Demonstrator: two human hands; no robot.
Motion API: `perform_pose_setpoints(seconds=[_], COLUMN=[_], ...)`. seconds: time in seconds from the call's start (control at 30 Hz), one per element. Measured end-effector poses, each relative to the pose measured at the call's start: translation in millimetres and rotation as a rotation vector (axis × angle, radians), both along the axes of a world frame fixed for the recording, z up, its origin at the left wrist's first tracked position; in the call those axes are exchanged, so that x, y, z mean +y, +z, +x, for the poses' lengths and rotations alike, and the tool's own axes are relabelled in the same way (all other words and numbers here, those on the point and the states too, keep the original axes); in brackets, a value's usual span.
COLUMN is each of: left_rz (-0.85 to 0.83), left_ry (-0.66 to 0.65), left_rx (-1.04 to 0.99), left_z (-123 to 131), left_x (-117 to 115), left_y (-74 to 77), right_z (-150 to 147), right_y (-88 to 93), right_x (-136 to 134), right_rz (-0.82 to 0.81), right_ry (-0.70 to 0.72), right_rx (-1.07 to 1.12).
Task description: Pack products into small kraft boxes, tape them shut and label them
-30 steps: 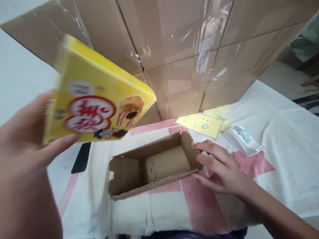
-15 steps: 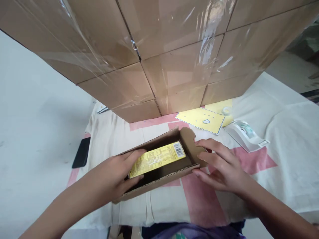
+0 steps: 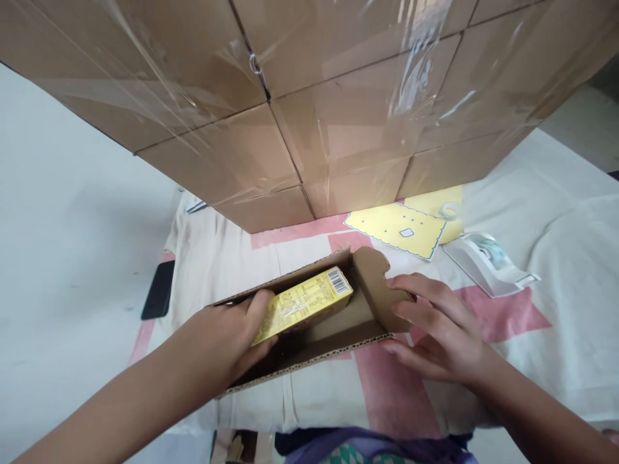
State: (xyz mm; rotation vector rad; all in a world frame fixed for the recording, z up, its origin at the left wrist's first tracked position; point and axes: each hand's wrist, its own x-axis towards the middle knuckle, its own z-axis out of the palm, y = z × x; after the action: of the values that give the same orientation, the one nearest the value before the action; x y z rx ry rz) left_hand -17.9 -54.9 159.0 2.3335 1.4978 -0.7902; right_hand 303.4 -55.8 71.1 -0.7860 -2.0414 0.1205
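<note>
An uncovered cardboard box (image 3: 312,354) lies slanted over the cloth in front of me, one end flap standing up at its right. Inside it is a yellow carton (image 3: 304,303) with a barcode at its right end, tilted against the far wall. My left hand (image 3: 242,328) reaches into the box's left end, thumb and fingers closed around the carton. At the other end, the fingers of my right hand (image 3: 435,325) are bent around the upright end flap (image 3: 380,287), gripping the box. Part of the carton's left end is hidden by my left hand.
Stacked brown cartons (image 3: 338,129) wrapped in clear film rise behind the box. Yellow paper (image 3: 401,229), a tape roll (image 3: 449,210) and a white tape dispenser (image 3: 488,261) lie at the right. A black phone (image 3: 158,290) is at the left edge of the cloth (image 3: 232,258).
The yellow carton has tilted and shifted slightly left inside the box, showing more of the box floor. Both hands keep their hold, and the view has shifted a little.
</note>
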Motion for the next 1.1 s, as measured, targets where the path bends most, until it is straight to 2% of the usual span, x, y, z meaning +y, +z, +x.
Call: perform_pose_setpoints(seconds=[0.17, 0.3, 0.4, 0.5, 0.57, 0.67, 0.73, 0.77, 0.8, 0.87, 0.93, 0.97, 1.03, 1.1], left_rz=[0.083, 0.111, 0.258, 0.414, 0.450, 0.286, 0.129, 0.123, 0.198, 0.581, 0.967, 1.059, 1.061, 0.969], left_ry=[-0.055, -0.042, -0.043, -0.104, -0.185, -0.232, -0.166, -0.131, -0.123, -0.166, -0.172, -0.137, -0.044, -0.036], left_rx=[-0.016, -0.156, -0.517, -1.020, -1.160, -1.124, -1.177, -1.215, -1.240, -1.132, -0.848, -0.708, -0.557, -0.557], left_z=[2, -3, -17, -33, -36, -30, -23, -21, -19, -15, -13, -11, -10, -11], left_x=[1, -2, -18, -37, -45, -44, -38, -35, -33, -31, -32, -34, -37, -40], left_y=[-3.6, 5.2, 7.3, -6.8, -19.4, -31.3, -35.2, -36.9, -38.7, -42.5, -45.0, -45.6, -45.9, -46.7], right_z=[-1, 0, -1, -8, -14, -20, -22, -23, -24, -27, -31, -33, -35, -34], right_y=[0.5, -0.2, -0.4, -1.8, -4.2, -8.3, -10.7, -11.9, -13.4, -16.6, -19.1, -19.4, -17.4, -13.0], right_x=[1, 0, -1, 1, 2, 4, 4, 2, 1, -2, -6, -7, -9, -12], right_rz=[-0.004, 0.001, -0.026, -0.121, -0.173, -0.198, -0.232, -0.259, -0.289, -0.346, -0.369, -0.364, -0.349, -0.356], right_ry=[0.021, 0.056, 0.147, 0.242, 0.294, 0.321, 0.308, 0.299, 0.289, 0.254, 0.199, 0.172, 0.146, 0.155], right_rx=[-0.002, 0.046, 0.102, 0.039, -0.022, -0.049, -0.038, -0.025, -0.008, 0.020, 0.064, 0.092, 0.128, 0.115])
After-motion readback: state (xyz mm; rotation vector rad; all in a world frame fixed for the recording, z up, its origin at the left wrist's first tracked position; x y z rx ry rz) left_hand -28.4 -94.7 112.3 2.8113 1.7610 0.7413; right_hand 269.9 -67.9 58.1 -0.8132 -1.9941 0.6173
